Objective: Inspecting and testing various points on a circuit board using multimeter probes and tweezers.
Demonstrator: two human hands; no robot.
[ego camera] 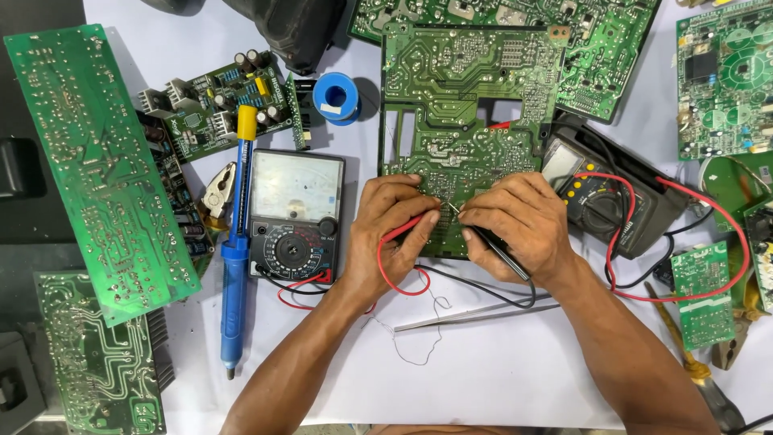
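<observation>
Both probes sit on the large green circuit board [459, 137]: left hand [394, 229] pinches the red probe [407, 228], right hand [515, 225] the black probe [499, 250]; testing looks underway, not finished.

The large green circuit board [463, 121] lay at the middle of the white bench [499, 370], both hands on its near edge: the left hand [394, 234] gripped the thin red probe [411, 227], the right hand [515, 225] the thin black probe [499, 250]. Left of the hands sat the black analogue meter [294, 213], the blue-handled desoldering pump [235, 250] just beside it. Right of the board lay the dark digital meter [600, 201]. The steel tweezers [475, 316] lay nearer, before the hands.
</observation>
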